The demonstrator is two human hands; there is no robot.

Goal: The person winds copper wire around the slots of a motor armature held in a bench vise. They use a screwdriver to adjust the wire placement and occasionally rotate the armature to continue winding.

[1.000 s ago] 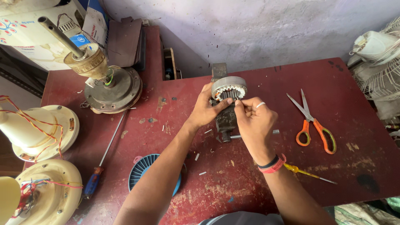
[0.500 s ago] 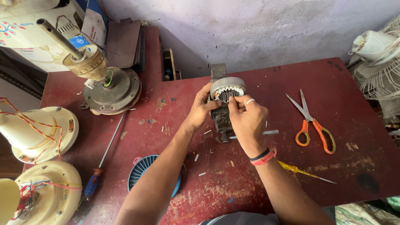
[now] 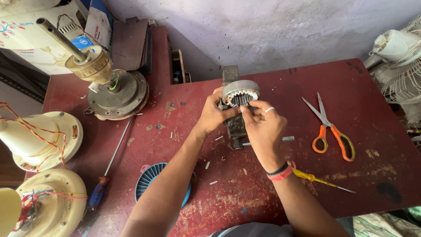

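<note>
Roughly, left to right:
Motor (image 3: pixel 117 90): I see it untouched, far left.
Left hand (image 3: pixel 213 115): fingers clamped on stator (image 3: pixel 240 93).
Stator: held over vise (image 3: pixel 235 125), mid-bench.
Right hand (image 3: pixel 262 127): fingertips pinched at stator teeth.
Scissors (image 3: pixel 331 131): idle, right.
Progress: I judge midway; slots bare, winding left.

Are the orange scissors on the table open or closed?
Open. The scissors lie flat on the red table with their two blades spread apart in a V, right of the right hand.

left hand (image 3: pixel 215 115): mid-frame, fingers curled, gripping
right hand (image 3: pixel 263 127): just beside it, fingertips pinched
forearms: rising from the bottom edge
</note>
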